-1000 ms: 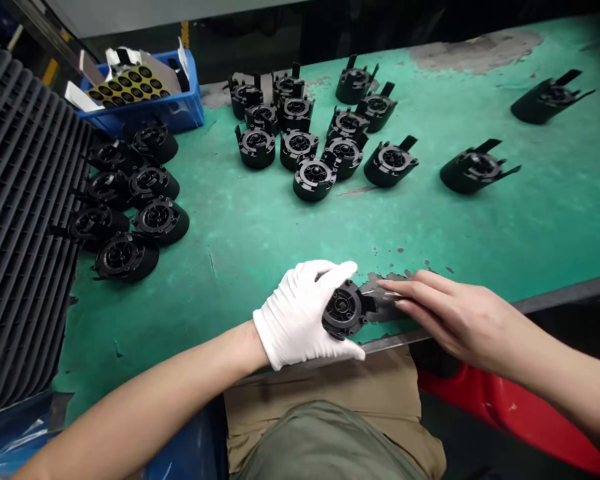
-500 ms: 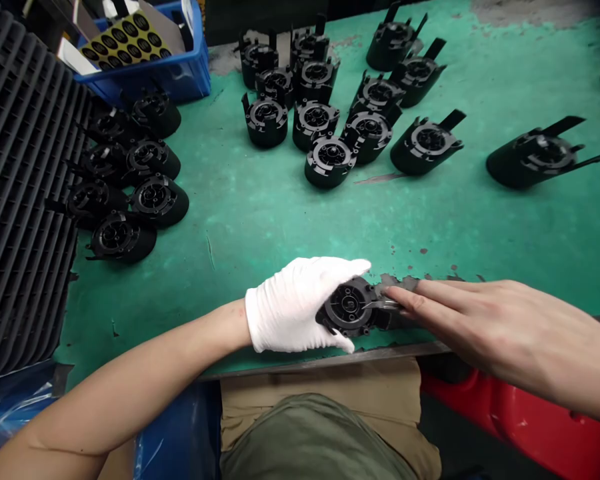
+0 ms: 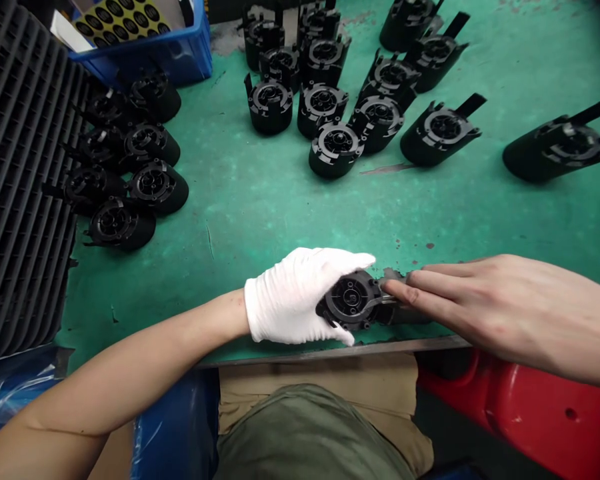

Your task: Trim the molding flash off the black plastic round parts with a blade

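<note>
My left hand (image 3: 297, 297), in a white glove, is wrapped around a round black plastic housing (image 3: 349, 300) at the table's front edge. The housing's ribbed, ringed face points up at me. From the right comes my bare right hand (image 3: 495, 310), its fingers pressed together on metal tweezers (image 3: 386, 300). The slim tips of the tweezers reach over the right rim of the housing. Most of the tweezers' length is hidden under the fingers, and so is part of the dark piece beneath them.
Several similar black housings (image 3: 335, 150) stand in a group at the back of the green table (image 3: 260, 200). More housings (image 3: 123, 223) are at the left, beside a dark ribbed panel (image 3: 20, 187). A blue bin (image 3: 153, 60) holds sticker sheets. A red stool (image 3: 555, 417) is at lower right.
The camera view has shifted slightly, so the back housings appear higher. Both hands stay at the housing, and the tweezers' tips have shifted slightly at its right rim.
</note>
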Demonstrator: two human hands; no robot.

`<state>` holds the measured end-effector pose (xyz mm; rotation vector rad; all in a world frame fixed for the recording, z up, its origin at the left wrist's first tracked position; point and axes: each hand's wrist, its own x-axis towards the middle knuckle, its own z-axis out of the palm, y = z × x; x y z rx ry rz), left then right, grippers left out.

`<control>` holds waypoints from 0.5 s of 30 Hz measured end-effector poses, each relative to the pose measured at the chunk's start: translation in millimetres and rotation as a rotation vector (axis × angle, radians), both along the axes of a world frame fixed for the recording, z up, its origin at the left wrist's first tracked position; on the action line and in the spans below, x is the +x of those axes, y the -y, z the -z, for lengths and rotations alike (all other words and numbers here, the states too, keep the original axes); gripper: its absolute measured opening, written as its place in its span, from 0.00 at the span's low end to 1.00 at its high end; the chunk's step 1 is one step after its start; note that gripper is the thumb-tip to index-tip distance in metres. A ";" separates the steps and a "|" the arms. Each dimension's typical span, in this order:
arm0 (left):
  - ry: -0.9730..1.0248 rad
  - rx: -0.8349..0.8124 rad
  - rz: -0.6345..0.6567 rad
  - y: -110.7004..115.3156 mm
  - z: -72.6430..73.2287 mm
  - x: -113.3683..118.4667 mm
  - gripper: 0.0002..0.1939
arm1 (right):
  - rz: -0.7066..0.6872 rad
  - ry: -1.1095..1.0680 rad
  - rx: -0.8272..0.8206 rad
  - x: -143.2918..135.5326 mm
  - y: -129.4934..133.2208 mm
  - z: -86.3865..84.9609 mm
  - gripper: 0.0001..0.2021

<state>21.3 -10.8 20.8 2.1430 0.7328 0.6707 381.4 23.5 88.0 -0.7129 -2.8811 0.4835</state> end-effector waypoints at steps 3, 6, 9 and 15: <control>0.012 -0.001 0.004 -1.2 -0.5 -0.3 0.57 | -0.212 0.063 -0.102 -7.6 -14.3 -8.7 0.29; 0.052 0.019 0.016 -1.7 1.5 -1.2 0.55 | -0.130 0.242 -0.316 -13.1 -26.9 -9.5 0.27; 0.059 0.013 0.006 -2.6 5.2 0.4 0.55 | -0.077 0.239 -0.366 -8.5 -35.7 -6.1 0.30; -0.079 0.007 -0.201 -7.1 6.0 13.8 0.53 | 0.203 -0.090 -0.090 18.2 0.4 -0.3 0.16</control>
